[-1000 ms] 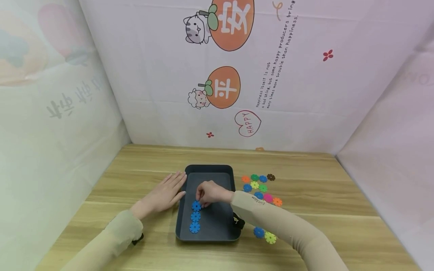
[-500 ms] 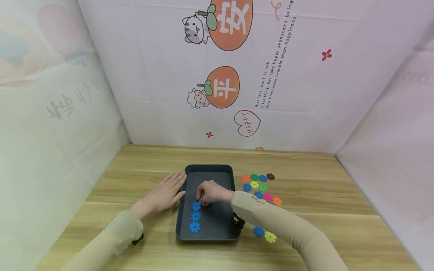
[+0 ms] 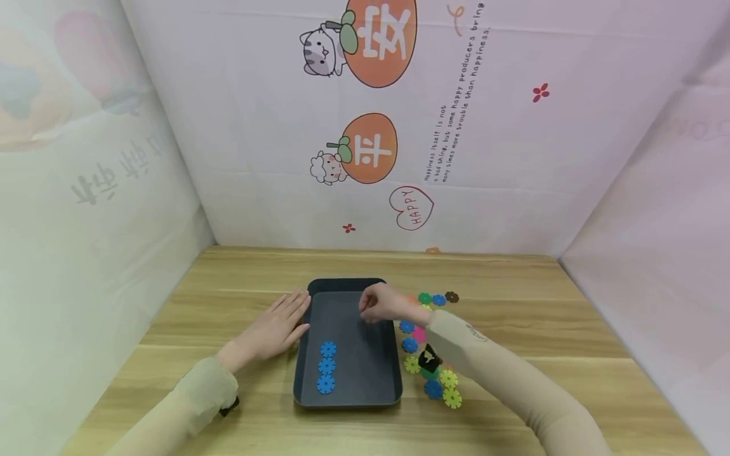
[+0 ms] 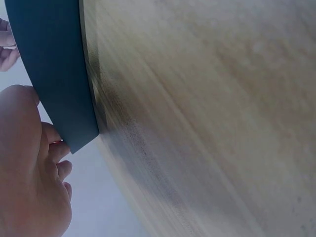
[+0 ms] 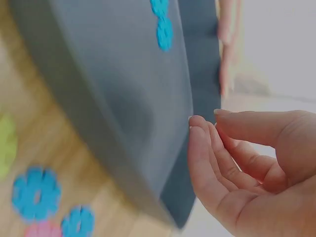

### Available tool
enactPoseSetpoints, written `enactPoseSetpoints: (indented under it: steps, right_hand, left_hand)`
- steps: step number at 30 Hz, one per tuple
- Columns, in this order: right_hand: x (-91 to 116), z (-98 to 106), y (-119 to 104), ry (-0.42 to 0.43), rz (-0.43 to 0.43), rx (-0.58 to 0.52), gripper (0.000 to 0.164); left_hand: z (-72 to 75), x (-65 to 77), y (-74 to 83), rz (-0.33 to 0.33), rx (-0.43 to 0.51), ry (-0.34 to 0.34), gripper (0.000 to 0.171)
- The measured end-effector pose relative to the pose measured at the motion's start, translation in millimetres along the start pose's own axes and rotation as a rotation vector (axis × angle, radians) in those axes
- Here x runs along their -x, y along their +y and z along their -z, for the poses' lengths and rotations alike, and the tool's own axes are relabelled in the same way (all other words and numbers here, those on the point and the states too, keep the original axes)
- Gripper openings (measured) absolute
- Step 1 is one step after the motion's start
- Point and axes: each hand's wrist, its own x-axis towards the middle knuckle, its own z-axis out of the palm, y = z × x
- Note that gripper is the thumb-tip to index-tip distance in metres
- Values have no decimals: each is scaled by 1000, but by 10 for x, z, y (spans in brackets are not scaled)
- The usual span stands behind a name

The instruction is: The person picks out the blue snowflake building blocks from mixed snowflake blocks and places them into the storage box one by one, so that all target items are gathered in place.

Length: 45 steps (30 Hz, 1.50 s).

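Observation:
My left hand (image 3: 274, 330) lies with straight fingers on the left rim of a dark grey rectangular tray (image 3: 359, 380). In the left wrist view, that hand (image 4: 29, 168) touches the tray's outer wall (image 4: 54, 64). Three blue notched plastic discs (image 3: 327, 366) form a column in the tray's lower left. Above the tray's right side hovers my right hand (image 3: 384, 303), its fingers loosely bent. The right wrist view shows nothing between the thumb and fingers of this right hand (image 5: 247, 168); two blue discs (image 5: 164, 33) appear beyond it.
Loose discs in yellow, green, pink, blue and brown (image 3: 452, 297) lie on the wooden table (image 3: 513, 354) right of the tray, partly hidden under my right forearm. White printed cloth (image 3: 268, 209) walls the table at the back and both sides.
My right hand has left the top blue disc and moved up and right, towards the tray's right rim. The three discs stay in their column; the left hand remains on the rim.

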Motion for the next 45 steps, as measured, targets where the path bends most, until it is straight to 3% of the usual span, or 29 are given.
enactPoseSetpoints:
  steps: [7,15,25,36,45]
  right_hand:
    - [219,425,292,110,-101,-23,11]
    - [428,728,728,221,-133,35,15]
    - [521,750,1121,301,-248,198,21]
    - [467,715,1228,325,-262,176,22]
    - [416,693,1257,330,-272,239,23]
  left_hand:
    - [31,16,20,-2,2,8,63]
    - [22,22,31,-1,4,1,63]
    - [-1,26,23,0,-4,9,63]
    - [15,21,24,-4,-5,17,63]
    - [4,12,6,3,3,7,64]
